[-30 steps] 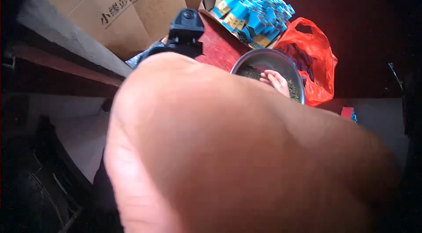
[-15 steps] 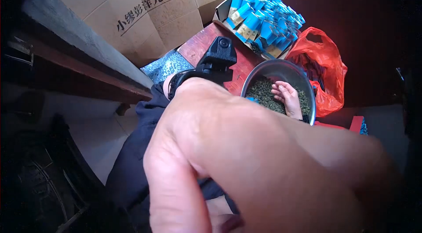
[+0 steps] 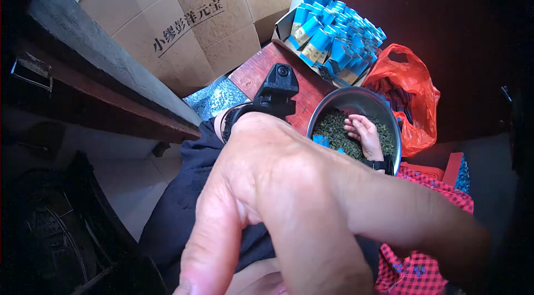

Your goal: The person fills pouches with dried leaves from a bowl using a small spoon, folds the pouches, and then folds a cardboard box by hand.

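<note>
Stainless steel in one round, deep bowl [image 3: 364, 100], with dark green dried leaves [image 3: 334, 127] spread inside and at least two small blue pieces [image 3: 321, 140] among them. Just beyond the bowl, one shallow cardboard tray [image 3: 285, 25] heaped with blue-and-gold paper-like packets [image 3: 339, 28], too overlapped to count. Just beside both, one translucent red plastic bag [image 3: 427, 97], mouth open, with dark contents hard to make out. One large brown carton [image 3: 183, 16] with black characters, upright behind the red wooden worktop [image 3: 258, 69].

Two hands in view. Left hand [image 3: 272, 167] raised close before the lens, back up, thumb spread from bent fingers; one black wrist camera [image 3: 278, 80] strapped behind it. Right hand [image 3: 364, 134] over the leaves inside the bowl, fingers together and loosely curled; cannot tell whether touching or pinching any.

Left fingertips cut off or blurred below, so cannot tell whether grasping or released. Right forearm hidden behind the left hand. Red-and-black checked cloth [image 3: 414, 273] only partly visible lower right.
</note>
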Demonstrator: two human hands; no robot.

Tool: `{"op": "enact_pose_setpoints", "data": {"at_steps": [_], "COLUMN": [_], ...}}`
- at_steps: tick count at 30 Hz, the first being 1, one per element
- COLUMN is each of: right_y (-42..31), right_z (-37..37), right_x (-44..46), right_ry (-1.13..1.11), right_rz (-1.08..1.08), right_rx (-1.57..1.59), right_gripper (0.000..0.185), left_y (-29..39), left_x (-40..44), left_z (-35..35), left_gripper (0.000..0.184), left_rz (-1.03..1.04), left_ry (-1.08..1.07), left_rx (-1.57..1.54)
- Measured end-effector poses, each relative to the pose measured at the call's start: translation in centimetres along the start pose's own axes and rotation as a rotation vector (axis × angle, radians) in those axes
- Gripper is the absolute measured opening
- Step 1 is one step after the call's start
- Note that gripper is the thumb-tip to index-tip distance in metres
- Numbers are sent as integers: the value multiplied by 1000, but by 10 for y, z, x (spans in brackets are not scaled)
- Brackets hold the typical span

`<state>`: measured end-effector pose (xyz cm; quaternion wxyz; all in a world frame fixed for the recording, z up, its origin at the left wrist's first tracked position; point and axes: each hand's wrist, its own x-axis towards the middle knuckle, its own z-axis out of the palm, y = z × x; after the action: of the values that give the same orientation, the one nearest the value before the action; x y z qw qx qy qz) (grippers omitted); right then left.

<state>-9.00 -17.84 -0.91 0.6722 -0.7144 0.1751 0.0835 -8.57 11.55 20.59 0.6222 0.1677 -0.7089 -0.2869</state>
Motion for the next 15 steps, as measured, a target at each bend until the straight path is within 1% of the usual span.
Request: {"op": "enact_pose_setpoints", "data": {"at_steps": [4, 15], "right_y": [0, 4], "right_z": [2, -1], "right_x": [0, 2], "right_ry": [13, -9], "right_rz": [12, -12], "right_rx": [38, 8], "right_gripper": [24, 24], "left_y": [1, 3], "left_x": [0, 3], "left_z": [-2, -4], "left_gripper": [30, 30], "left_rz": [-19, -35], "left_ry": [-4, -23], "left_rx": [-14, -16]}}
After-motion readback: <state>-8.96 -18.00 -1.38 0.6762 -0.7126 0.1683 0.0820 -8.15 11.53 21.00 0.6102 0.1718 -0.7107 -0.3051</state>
